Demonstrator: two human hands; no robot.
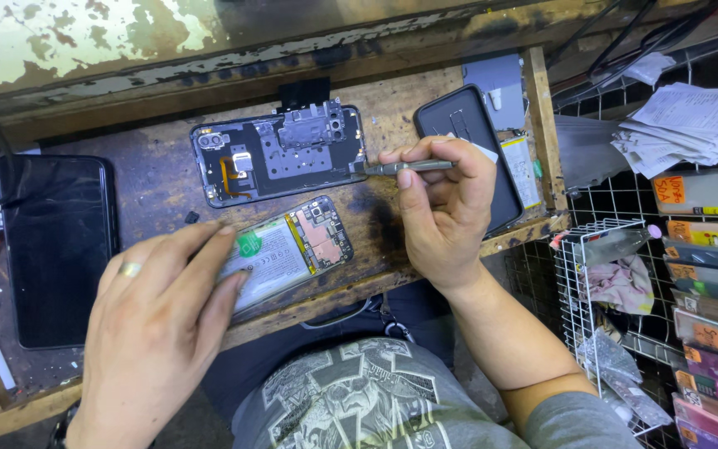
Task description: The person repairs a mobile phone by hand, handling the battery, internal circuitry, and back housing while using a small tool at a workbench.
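two opened phones lie on the worn wooden counter (168,179). the left hand (155,320) rests flat on the nearer phone (292,245), fingers (201,258) spread and loose over its lower left end, gripping nothing; the battery and green tab show just beyond the fingertips. this phone lies tilted, close to the counter's front edge, with only a thin strip of wood between it and the drop.

the right hand (442,212) pinches a slim grey screwdriver (405,167) between thumb and forefinger, fingers closed around it, the shaft lying almost level and its tip touching the right edge of the back frame (280,154). that frame sits further in, near the counter's rear wall, with the camera block at its upper middle.

a black back cover (467,125) lies partly under the right hand, next to the raised wooden lip (546,125) on the counter's right side. a dark tablet (60,249) fills the left end, well apart from both phones. bare wood lies between the tablet and the back frame, and a small dark patch between the two phones and the right hand. right of the counter a white wire rack (592,274) stands near the right forearm, with a stack of papers (691,116) above it.
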